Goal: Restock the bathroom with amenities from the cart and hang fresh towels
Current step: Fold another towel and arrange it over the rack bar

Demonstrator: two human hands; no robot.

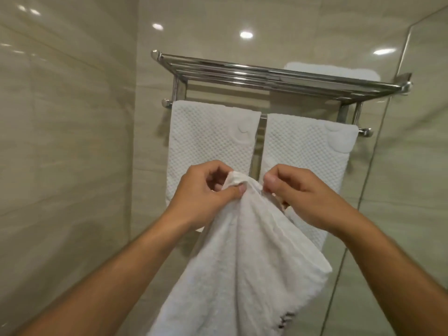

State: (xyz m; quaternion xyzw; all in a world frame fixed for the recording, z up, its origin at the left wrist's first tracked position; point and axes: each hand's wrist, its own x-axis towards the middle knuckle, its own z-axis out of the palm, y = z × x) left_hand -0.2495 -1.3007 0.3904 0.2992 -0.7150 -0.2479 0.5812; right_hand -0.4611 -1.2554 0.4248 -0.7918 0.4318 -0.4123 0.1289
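You have the loose white towel [242, 251] pinched at its top edge by both hands, and it hangs straight down from them, bunched, with its long axis vertical. Your left hand [203, 192] grips the bunched corner between thumb and curled fingers; your right hand [303, 192] pinches the edge just beside it, fingers curled, so the two grips sit close together.

The rack [278, 76] lies above and beyond both hands, its bars running left to right, crosswise to the way your towel hangs. The lower bar already carries two waffle towels [208, 139], directly behind your hands. On the top shelf a folded towel [332, 71] sits up and to the right of your right hand; the shelf above your left hand looks free.

Judging from this, you will likely need to spread your hands apart along the edge, then lift.
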